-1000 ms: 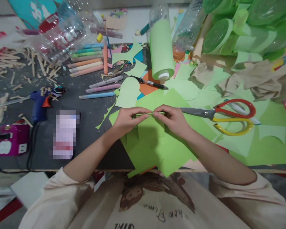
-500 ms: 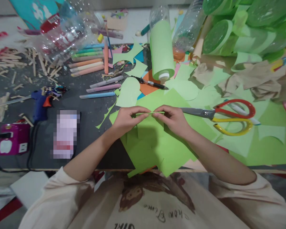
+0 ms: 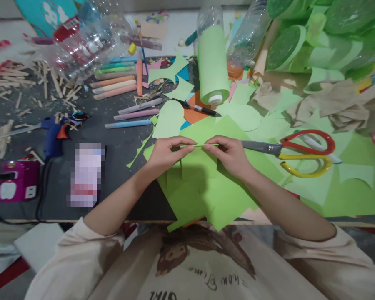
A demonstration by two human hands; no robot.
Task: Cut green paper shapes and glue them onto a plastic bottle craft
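Both my hands meet over the green sheets, pinching a small piece of light green paper (image 3: 199,158) along its top edge. My left hand (image 3: 167,154) holds the left end between thumb and fingers. My right hand (image 3: 228,153) grips the right end the same way, with a short gap between the two sets of fingertips. The edge looks like a thin, level strip; whether it is folded I cannot tell. Larger green sheets (image 3: 187,204) lie beneath it. Scissors (image 3: 271,148) with one red and one yellow handle rest by my right hand, blades partly hidden behind it.
A paper-wrapped bottle (image 3: 213,62) and a black pen (image 3: 203,109) lie beyond my hands. Markers (image 3: 133,124), a blue glue gun (image 3: 52,135) and a phone (image 3: 85,175) are on the left. Crumpled brown paper (image 3: 334,100) and green bottle pieces (image 3: 284,48) crowd the right.
My hands have shifted slightly up and to the right, and their fingertips are a little farther apart along the paper's edge. Both still pinch it.
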